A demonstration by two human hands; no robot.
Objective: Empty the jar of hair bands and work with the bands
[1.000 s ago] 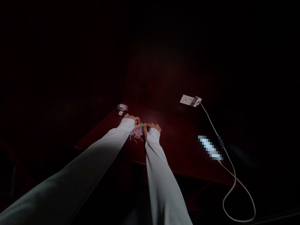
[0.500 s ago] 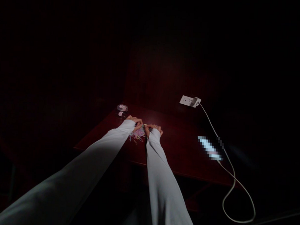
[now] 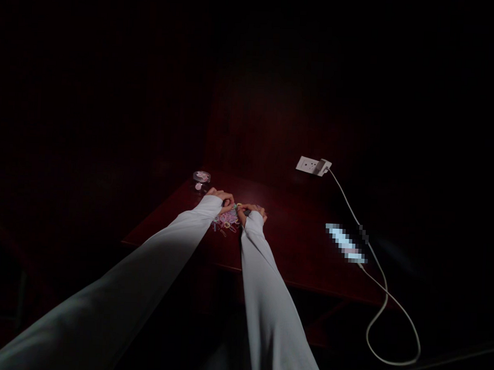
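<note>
A small pile of pastel loops (image 3: 228, 220), pink, purple, yellow and green, lies on the dark red table (image 3: 180, 215). My left hand (image 3: 225, 200) is at the pile's upper left, fingers closed in a pinch. Close by on the right, my right hand (image 3: 249, 211) pinches too, beside a greenish-yellow loop. What either hand holds between its fingertips is too small to make out. A round clear container (image 3: 202, 176) with pink and white contents stands behind my left hand.
A white wall socket (image 3: 309, 165) holds a plug, from which a white cable (image 3: 344, 197) hangs in a loop past the table's right edge. A blurred, bright device (image 3: 346, 244) lies on the table's right part.
</note>
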